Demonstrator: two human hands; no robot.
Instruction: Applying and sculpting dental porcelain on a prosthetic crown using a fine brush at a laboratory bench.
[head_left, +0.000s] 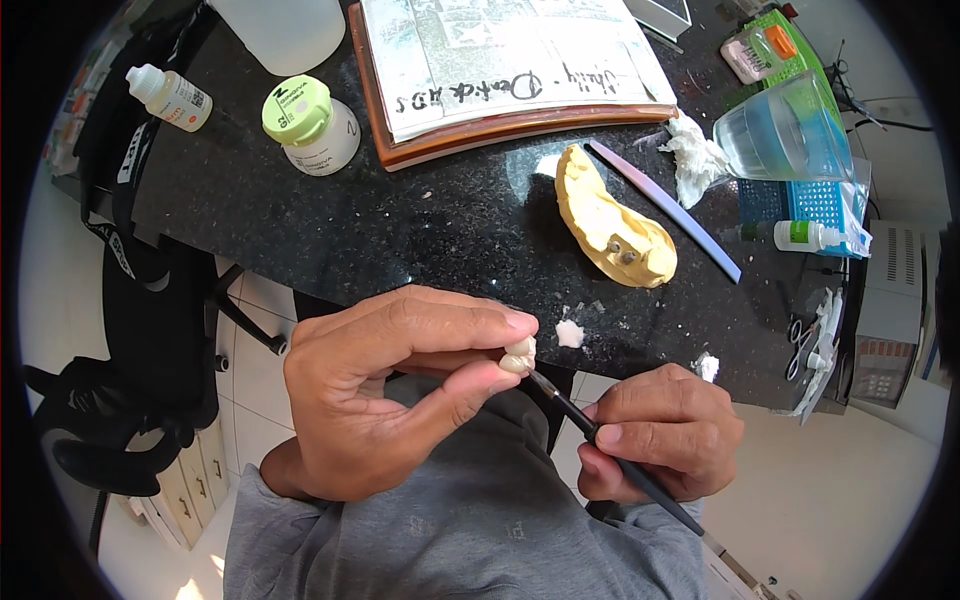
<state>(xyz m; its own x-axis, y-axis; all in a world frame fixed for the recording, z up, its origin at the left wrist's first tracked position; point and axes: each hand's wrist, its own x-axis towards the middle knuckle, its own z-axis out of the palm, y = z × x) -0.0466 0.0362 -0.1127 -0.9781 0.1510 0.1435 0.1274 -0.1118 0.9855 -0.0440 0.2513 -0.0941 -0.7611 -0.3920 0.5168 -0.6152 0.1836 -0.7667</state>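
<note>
Between the thumb and fingertips of my left hand sits a small off-white dental crown piece, shaped like joined teeth. My right hand grips a thin black-handled brush, slanting down to the right. Its tip meets the lower right side of the crown piece. Beyond my hands, a yellow dental model lies on the dark speckled counter, with two greyish stumps set in it. White powder is spilled just past the crown piece.
A purple-blue nail file lies beside the model. Behind stand a green-lidded jar, a dropper bottle and a wood-framed board with paper. At right are a water glass, crumpled tissue, a blue basket and scissors.
</note>
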